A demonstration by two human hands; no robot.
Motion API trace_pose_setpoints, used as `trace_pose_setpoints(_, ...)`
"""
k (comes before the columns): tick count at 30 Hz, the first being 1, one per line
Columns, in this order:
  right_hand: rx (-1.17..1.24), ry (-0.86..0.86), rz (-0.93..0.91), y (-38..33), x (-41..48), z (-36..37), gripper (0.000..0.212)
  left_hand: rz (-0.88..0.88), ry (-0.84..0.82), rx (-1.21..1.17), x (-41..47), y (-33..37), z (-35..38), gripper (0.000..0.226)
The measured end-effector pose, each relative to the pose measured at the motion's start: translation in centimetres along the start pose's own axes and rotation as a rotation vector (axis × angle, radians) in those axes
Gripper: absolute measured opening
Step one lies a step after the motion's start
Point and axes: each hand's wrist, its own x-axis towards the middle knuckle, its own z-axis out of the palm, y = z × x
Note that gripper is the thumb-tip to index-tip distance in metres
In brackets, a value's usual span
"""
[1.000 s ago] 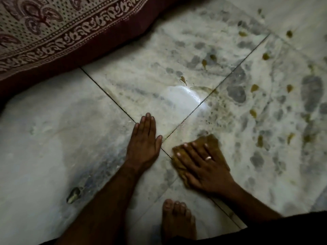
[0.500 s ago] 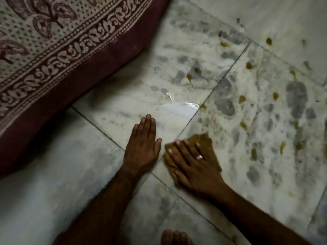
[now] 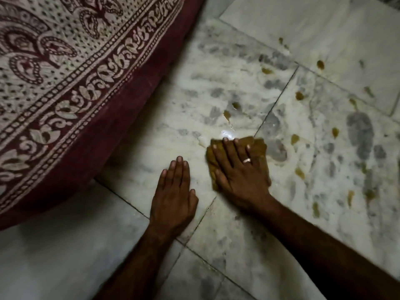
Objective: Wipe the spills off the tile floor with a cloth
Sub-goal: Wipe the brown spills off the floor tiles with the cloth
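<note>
Presses cloth [image 3: 258,145] flat under open right grip [image 3: 240,174] to soak spills [image 3: 227,114]; leans empty, flat left grip [image 3: 173,198] on floor [image 3: 324,29].

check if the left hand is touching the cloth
Apart. The head view shows bare tile between the left hand and the cloth, which lies under the right hand.

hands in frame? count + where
2. The left hand lies flat on the bare tile floor, off the cloth. The right hand, just right of it, presses flat on the brown cloth.
</note>
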Motion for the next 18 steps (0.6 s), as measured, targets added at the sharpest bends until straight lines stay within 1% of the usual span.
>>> trace_pose_setpoints(3, -0.051, 0.037, -0.198, 1.6, -3.3, 0.1, 0.062, 0.006, 0.010, -0.026, 1.3, -0.3, 0.1, 0.070)
trace_pose_setpoints(4, -0.070, 0.045, -0.200, 2.6, -3.6, 0.1, 0.061, 0.000, 0.015, -0.030, 2.1, -0.5, 0.1, 0.070)
trace_pose_setpoints(5, -0.076, 0.041, -0.155, 3.5, -3.0, -0.2, 0.061, -0.010, 0.019, -0.035, 3.3, -0.9, 0.0, 0.070)
trace_pose_setpoints(8, -0.048, -0.039, 0.042, 4.5, 1.5, -1.2, 0.066, -0.031, 0.016, -0.034, 7.2, -2.6, -0.3, 0.071)
trace_pose_setpoints(9, -0.036, -0.065, 0.070, 4.1, 3.5, -1.3, 0.067, -0.021, 0.007, -0.031, 8.2, -3.0, -0.3, 0.071)
trace_pose_setpoints(11, -0.021, -0.085, 0.046, 2.4, 6.6, -1.5, 0.068, 0.001, -0.014, -0.027, 9.1, -3.4, -0.3, 0.071)
trace_pose_setpoints(13, -0.046, -0.044, -0.024, 0.4, 7.5, -1.0, 0.066, 0.007, -0.008, -0.025, 9.2, -3.4, -0.3, 0.071)
trace_pose_setpoints(15, -0.047, 0.029, -0.100, -1.0, 4.9, -0.3, 0.062, 0.010, -0.003, -0.032, 9.1, -3.4, -0.3, 0.070)
trace_pose_setpoints(18, -0.023, -0.010, -0.175, 0.2, -1.5, -0.2, 0.064, 0.020, -0.003, -0.025, 9.0, -3.4, -0.6, 0.071)
